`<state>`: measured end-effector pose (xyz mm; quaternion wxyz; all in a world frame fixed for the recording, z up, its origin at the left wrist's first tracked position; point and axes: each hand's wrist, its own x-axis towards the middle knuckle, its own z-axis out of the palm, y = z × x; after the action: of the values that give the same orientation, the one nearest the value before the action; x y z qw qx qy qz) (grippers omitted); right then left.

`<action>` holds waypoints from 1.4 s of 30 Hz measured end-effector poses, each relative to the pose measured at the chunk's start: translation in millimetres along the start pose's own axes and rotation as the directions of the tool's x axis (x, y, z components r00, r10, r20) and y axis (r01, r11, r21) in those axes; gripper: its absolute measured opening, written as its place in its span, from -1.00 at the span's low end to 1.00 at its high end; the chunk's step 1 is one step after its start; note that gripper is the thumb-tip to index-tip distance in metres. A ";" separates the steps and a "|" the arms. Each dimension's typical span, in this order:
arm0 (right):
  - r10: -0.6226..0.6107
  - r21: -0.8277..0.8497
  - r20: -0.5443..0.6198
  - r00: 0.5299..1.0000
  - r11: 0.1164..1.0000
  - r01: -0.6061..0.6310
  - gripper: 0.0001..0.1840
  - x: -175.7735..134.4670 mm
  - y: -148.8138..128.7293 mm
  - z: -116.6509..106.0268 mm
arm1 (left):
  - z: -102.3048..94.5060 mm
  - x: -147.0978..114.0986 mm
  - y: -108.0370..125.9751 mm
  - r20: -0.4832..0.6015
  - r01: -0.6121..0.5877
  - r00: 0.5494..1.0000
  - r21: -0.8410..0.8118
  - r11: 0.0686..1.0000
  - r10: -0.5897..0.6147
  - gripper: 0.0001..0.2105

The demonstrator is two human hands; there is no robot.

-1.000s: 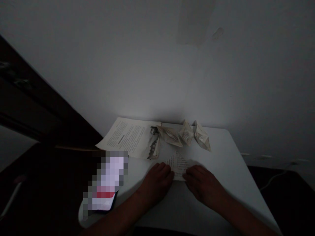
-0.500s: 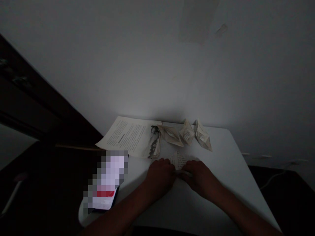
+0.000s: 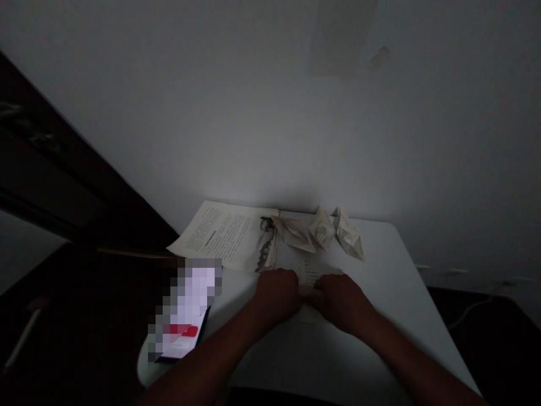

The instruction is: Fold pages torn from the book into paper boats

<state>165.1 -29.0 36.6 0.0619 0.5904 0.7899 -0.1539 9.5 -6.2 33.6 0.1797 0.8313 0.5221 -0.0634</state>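
Note:
Between my hands lies a folded piece of printed paper [image 3: 310,273], its pointed top showing above my fingers and most of the rest covered. My left hand [image 3: 279,293] is closed on its left side, knuckles up. From the right, my right hand [image 3: 341,299] grips the same paper, its thumb close to the left hand's fingers. Just beyond are three folded paper boats: a left one [image 3: 295,233], a middle one [image 3: 322,230] and a right one [image 3: 349,235]. The exact fold under my fingers is hidden.
An open printed book or stack of pages [image 3: 224,234] lies at the back left of the white table [image 3: 380,254]. A phone with a lit, blurred screen [image 3: 186,316] rests at the left edge. A pale wall [image 3: 253,113] stands behind; a cable [image 3: 469,307] hangs at right.
My fingers have shifted slightly on the folded paper, and its raised near edge is now pressed lower. Both hands still hold it. The boats and book have stayed in place.

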 end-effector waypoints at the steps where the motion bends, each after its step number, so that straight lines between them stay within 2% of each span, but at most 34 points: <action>1: 0.008 -0.004 0.006 1.000 1.000 -0.008 -0.68 0.7 0.0 -0.8 | -0.5 0.4 0.0 0.003 0.006 1.000 0.004 1.000 -0.006 -0.70; 9: 0.048 -0.002 0.028 0.998 0.999 -0.048 -0.69 3.5 3.5 -2.6 | -7.8 0.5 -3.1 0.040 0.023 0.999 0.055 0.998 -0.025 -0.69; 15: 0.080 0.029 0.033 0.996 0.996 -0.081 -0.67 4.4 7.8 -1.6 | -15.8 -3.6 -7.5 0.096 0.079 0.992 0.069 0.994 -0.086 -0.68; 21: 0.101 0.033 0.033 0.994 0.994 -0.102 -0.66 2.3 16.0 -0.7 | -19.9 -2.1 -8.0 0.117 0.068 0.990 0.083 0.994 -0.078 -0.65; 28: 0.166 0.086 0.038 0.985 0.982 -0.169 -0.66 -3.0 25.2 -0.7 | -20.5 -6.0 -15.1 0.092 0.097 0.990 0.111 0.989 -0.108 -0.67; 35: 0.171 0.094 0.032 0.985 0.980 -0.173 -0.64 -8.4 35.8 0.3 | -18.8 -8.9 -13.1 0.067 0.106 0.991 0.126 0.986 -0.115 -0.69; 42: 0.222 0.136 0.065 0.973 0.964 -0.229 -0.66 -13.1 43.9 0.5 | -19.8 -13.5 -14.7 0.053 0.143 0.987 0.134 0.981 -0.152 -0.72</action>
<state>210.8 -29.9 32.3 0.0562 0.6753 0.7029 -0.2162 -11.3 -4.6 52.5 0.1364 0.7978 0.5711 -0.1365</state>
